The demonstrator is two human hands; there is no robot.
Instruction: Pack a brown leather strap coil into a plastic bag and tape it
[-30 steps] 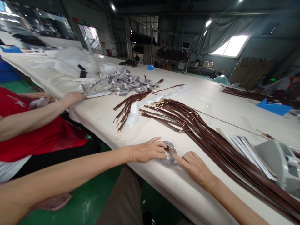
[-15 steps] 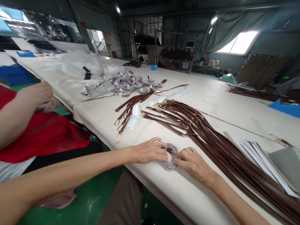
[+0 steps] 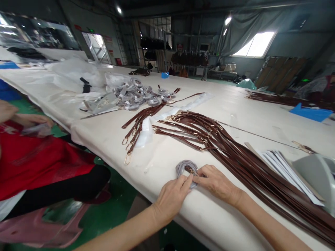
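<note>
A coiled strap in a greyish wrap lies near the table's front edge, with a bit of gold metal showing inside the ring. My left hand is closed at the coil's near side, its fingertips pinching at the rim. From the right, my right hand pinches the same coil's inner edge, close to the metal piece. The fingertips of both hands almost meet, and what exactly lies between them is partly hidden. Just beyond, long brown straps with gold clasps run along the table.
A pile of wrapped coils sits farther back, beside shorter brown straps with gold rings. White sheets lie at right on the pale table. At left sits a person in a red top, hands holding something clear.
My left hand has moved from the coil's left side to its near side and now pinches close to my right hand. The view has shifted slightly, and the person at left has moved their arms.
</note>
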